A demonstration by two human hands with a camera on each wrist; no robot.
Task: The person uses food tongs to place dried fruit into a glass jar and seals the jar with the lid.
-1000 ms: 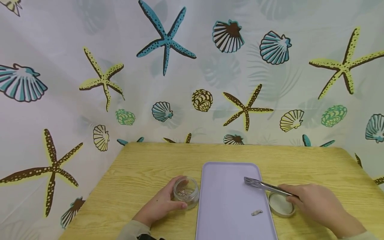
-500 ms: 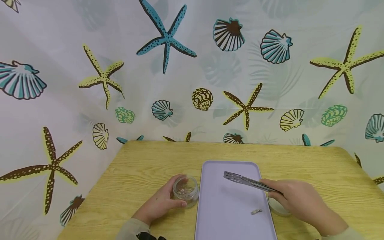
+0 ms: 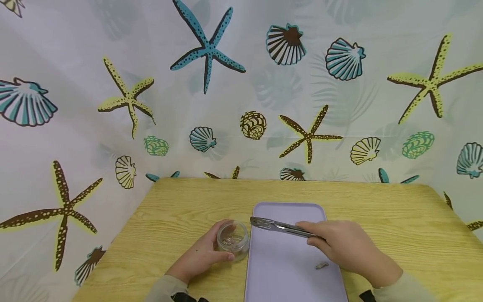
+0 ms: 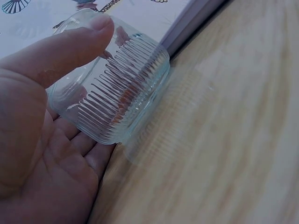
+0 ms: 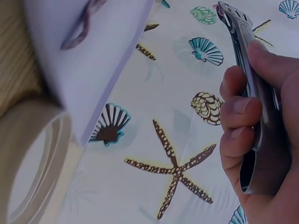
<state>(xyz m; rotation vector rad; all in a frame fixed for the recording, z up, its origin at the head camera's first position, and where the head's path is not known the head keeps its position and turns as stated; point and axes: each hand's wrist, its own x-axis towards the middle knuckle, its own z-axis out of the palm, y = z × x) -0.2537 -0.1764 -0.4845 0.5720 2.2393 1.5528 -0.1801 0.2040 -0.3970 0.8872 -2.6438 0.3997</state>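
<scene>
My left hand [image 3: 203,256] holds a small ribbed glass jar [image 3: 233,247] upright on the table, thumb on one side and fingers behind. A few small pinkish-brown bits show inside the jar [image 4: 122,100]. My right hand [image 3: 341,244] grips metal tongs [image 3: 281,226] over the lilac tray [image 3: 290,277]. Their tips point left, above the tray's left edge and close to the jar. At the tips [image 5: 218,8] a tiny reddish bit shows, too small to name. One small twisted greyish-brown piece [image 3: 322,265] lies on the tray's right side.
A round beige lid [image 5: 35,163] lies beside the tray on the right; my right hand and arm hide it in the head view. Behind the wooden table [image 3: 196,197] hangs a curtain [image 3: 241,92] printed with shells and starfish.
My right hand has carried the tongs left across the tray, from its right side to its left edge near the jar. The left hand and jar have stayed in place.
</scene>
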